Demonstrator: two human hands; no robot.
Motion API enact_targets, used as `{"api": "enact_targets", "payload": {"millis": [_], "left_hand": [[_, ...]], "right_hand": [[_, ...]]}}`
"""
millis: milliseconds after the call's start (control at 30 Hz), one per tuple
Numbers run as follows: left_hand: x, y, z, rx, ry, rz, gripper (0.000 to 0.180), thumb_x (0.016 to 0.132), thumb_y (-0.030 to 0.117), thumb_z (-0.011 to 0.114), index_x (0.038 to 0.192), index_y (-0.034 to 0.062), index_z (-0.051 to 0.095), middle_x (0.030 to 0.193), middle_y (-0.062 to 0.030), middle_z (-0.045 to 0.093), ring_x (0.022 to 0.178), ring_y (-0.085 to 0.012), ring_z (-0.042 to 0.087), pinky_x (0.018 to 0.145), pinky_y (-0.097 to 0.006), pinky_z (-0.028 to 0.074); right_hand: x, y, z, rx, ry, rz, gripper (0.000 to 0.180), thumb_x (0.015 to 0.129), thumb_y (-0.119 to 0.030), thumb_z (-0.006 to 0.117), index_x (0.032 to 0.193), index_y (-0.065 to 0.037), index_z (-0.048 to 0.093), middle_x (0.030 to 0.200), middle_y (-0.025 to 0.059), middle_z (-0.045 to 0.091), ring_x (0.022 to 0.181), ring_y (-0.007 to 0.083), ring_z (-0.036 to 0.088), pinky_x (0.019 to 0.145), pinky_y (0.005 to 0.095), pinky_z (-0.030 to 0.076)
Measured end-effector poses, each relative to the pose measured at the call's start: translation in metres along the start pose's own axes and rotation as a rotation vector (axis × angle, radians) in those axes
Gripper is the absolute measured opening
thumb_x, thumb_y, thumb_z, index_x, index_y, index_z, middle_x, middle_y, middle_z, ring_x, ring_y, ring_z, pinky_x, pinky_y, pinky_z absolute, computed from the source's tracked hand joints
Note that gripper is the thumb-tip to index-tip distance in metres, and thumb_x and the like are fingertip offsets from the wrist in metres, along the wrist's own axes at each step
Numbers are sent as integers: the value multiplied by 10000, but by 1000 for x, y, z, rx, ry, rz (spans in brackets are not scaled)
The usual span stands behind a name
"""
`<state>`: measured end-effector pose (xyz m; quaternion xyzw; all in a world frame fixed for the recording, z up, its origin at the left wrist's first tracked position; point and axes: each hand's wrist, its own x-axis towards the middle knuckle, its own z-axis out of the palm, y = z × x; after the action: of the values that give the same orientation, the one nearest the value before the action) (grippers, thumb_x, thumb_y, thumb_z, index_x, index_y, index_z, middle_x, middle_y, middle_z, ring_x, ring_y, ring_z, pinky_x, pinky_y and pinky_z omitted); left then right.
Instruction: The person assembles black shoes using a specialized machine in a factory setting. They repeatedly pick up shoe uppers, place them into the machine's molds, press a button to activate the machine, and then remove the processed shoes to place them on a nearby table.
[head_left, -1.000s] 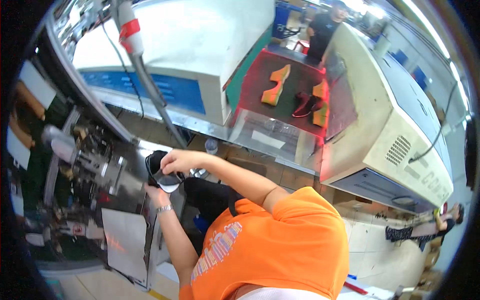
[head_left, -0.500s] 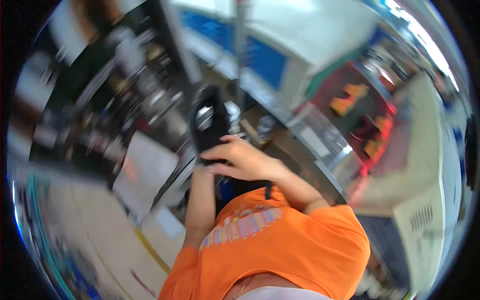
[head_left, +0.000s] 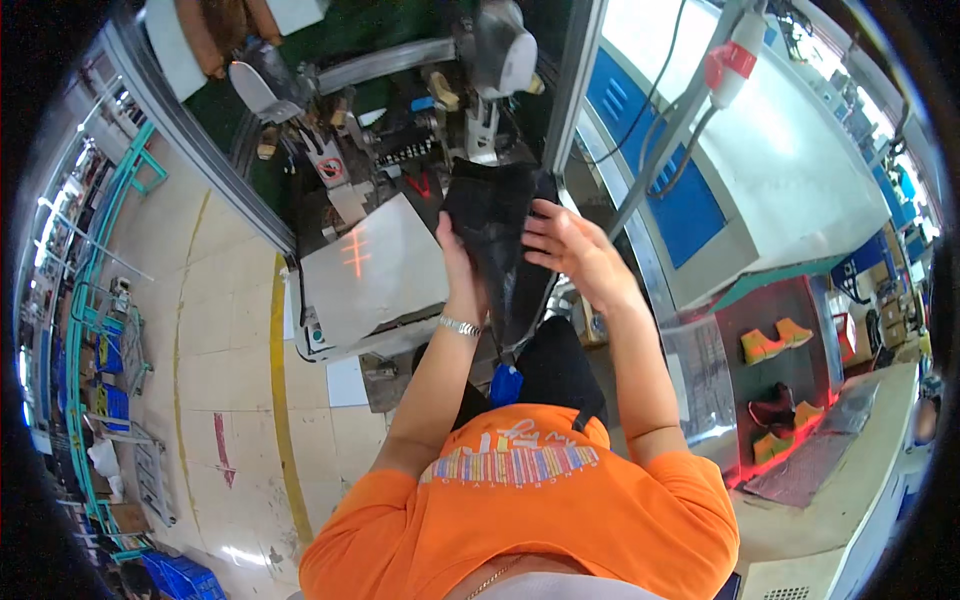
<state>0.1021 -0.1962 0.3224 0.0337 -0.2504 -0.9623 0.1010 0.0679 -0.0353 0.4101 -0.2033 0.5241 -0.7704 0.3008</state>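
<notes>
A black shoe upper [head_left: 490, 215], shiny and creased like leather, is held up in front of me, its narrower end pointing down toward my waist. My left hand [head_left: 460, 262] grips its left side, thumb in front and the other fingers hidden behind. Against its right edge lie the fingers of my right hand [head_left: 580, 250], stretched out and slightly apart. Just beyond the upper stands a machine with metal clamps [head_left: 482, 130] and two pale padded arms. Left of my hands, a grey metal plate [head_left: 385, 265] carries red light lines.
On my right, a red-lit bay [head_left: 735, 370] holds several orange shoe pieces [head_left: 775, 340]. A white cabinet with blue panels [head_left: 655, 155] stands at the far right, with a red-and-white plug [head_left: 730, 75] hanging beside it. Yellow floor lines [head_left: 285, 400] and teal racks [head_left: 90, 400] are on the left.
My hands have moved apart from being close together to either side of the upper, the right one farther right. My view has turned and sharpened, showing more of the machine.
</notes>
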Motion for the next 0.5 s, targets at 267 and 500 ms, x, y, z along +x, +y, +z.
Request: {"api": "enact_targets", "payload": {"millis": [267, 500], "left_hand": [[-55, 135, -19, 885, -421, 367, 855, 671, 221, 679, 1371, 53, 216, 1407, -98, 260, 1307, -213, 227, 1052, -373, 164], [-29, 196, -20, 924, -401, 15, 340, 877, 239, 528, 1143, 32, 484, 1128, -36, 521, 1080, -122, 459, 936, -279, 352]], "right_hand": [[80, 18, 29, 473, -474, -95, 356, 831, -165, 583, 1137, -6, 495, 1058, 80, 598, 952, 157, 575, 863, 294, 437], [137, 35, 69, 411, -787, 52, 491, 760, -181, 653, 1155, 45, 470, 1083, 108, 580, 983, 198, 569, 889, 312, 430]]}}
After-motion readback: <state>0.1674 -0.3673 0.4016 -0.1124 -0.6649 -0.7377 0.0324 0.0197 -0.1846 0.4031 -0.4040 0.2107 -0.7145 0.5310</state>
